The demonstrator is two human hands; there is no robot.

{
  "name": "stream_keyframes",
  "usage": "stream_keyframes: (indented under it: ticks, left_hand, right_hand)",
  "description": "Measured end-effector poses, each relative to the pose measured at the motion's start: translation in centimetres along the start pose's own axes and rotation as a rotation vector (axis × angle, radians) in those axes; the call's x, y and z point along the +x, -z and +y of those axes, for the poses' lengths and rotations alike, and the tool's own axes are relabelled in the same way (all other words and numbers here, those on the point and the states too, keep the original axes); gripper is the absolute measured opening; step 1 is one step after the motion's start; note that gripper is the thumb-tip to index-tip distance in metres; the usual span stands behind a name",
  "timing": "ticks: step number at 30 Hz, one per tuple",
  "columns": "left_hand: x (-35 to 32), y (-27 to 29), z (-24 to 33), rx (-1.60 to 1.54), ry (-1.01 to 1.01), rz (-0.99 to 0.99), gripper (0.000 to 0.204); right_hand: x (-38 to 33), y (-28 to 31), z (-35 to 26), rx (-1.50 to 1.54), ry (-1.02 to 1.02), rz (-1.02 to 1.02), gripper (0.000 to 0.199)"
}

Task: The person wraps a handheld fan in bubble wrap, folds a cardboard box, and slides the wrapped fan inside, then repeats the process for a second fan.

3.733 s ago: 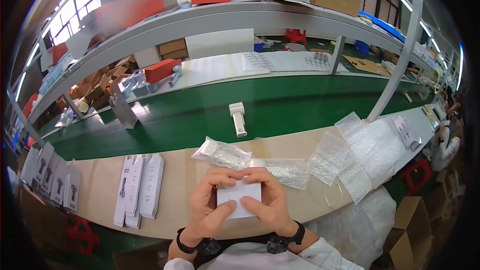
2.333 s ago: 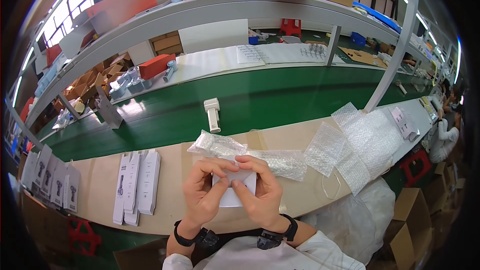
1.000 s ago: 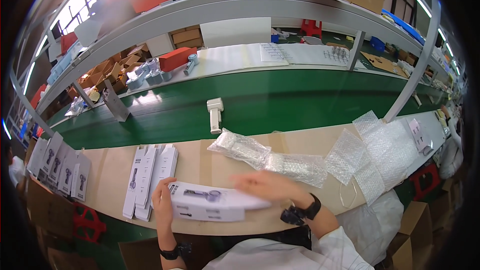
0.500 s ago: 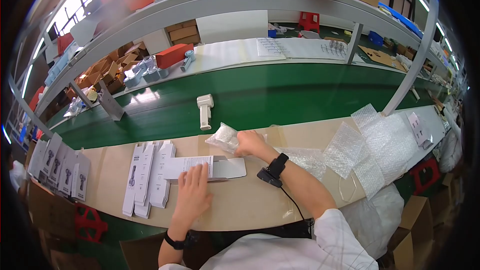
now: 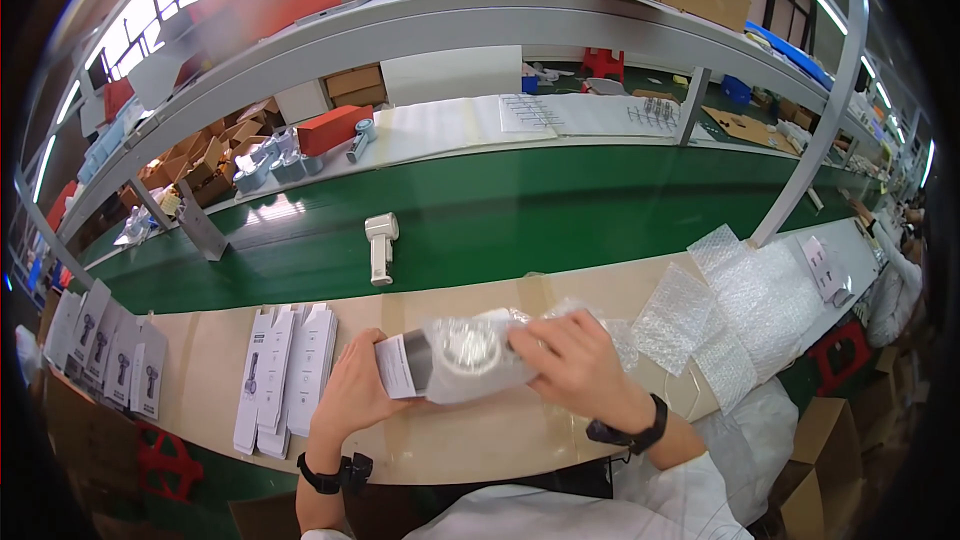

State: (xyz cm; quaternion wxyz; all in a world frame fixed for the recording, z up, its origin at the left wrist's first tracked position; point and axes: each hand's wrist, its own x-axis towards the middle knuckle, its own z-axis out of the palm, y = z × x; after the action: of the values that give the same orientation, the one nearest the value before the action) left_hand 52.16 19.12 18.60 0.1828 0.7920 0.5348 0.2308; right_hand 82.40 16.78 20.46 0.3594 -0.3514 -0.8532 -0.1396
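Observation:
My left hand (image 5: pixel 352 387) is closed round a small white carton (image 5: pixel 397 368), tilted above the table with its open, grey-lined end facing right. At that opening my right hand (image 5: pixel 580 360) grips a bubble-wrapped device (image 5: pixel 470 355), its round white head showing through the wrap. The wrapped piece overlaps the mouth of the carton; how far it sits inside is hidden. To the left lies a pile of flat white printed cartons (image 5: pixel 285 375). Beyond my hands, a beige handheld device (image 5: pixel 380 248) lies on the green belt.
Upright printed cartons (image 5: pixel 110 360) stand at the far left. Bubble-wrap sheets (image 5: pixel 755 300) cover the table's right end. A green conveyor belt (image 5: pixel 560 210) runs behind the tan table (image 5: pixel 440 450), under a grey overhead shelf (image 5: pixel 560 15). An open brown box (image 5: pixel 820 460) sits at lower right.
My right hand has brought the bubble-wrapped device from the table to the carton's open end. My left hand now grips the carton, raised off the table. The view has shifted slightly.

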Motion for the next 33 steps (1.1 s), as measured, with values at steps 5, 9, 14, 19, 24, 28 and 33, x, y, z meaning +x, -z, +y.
stream_keyframes:
  ticks: [5,9,14,19,24,28,33]
  left_hand:
    - [0.3,-0.3,0.9,0.125,-0.186,0.022,0.096]
    - [0.4,-1.0,1.2,0.058,-0.240,-0.060,0.099]
    - [0.0,-1.5,2.2,-0.059,-0.216,0.057,0.097]
    - [0.4,-2.8,4.4,0.070,-0.273,0.050,0.097]
    - [-2.1,-4.5,4.2,0.232,-0.370,0.216,0.093]
    - [-0.9,-3.5,4.5,0.792,-0.747,0.293,0.049]
    - [-1.5,-3.9,6.3,0.224,-0.197,-0.017,0.059]
  right_hand:
    - [-1.1,3.2,-0.7,-0.313,0.142,-0.151,0.046]
    - [-1.5,4.2,-0.9,-0.343,0.127,-0.108,0.041]
    - [-1.8,4.8,-1.2,-0.396,0.165,-0.090,0.042]
    - [-2.8,5.0,-2.5,-0.431,0.180,-0.270,0.039]
    - [-2.3,3.6,-1.4,0.026,-0.167,-0.546,0.038]
    - [-0.9,2.6,0.3,0.396,-0.371,-0.845,0.046]
    - [-1.7,3.7,-0.2,0.531,-0.431,-0.705,0.043]
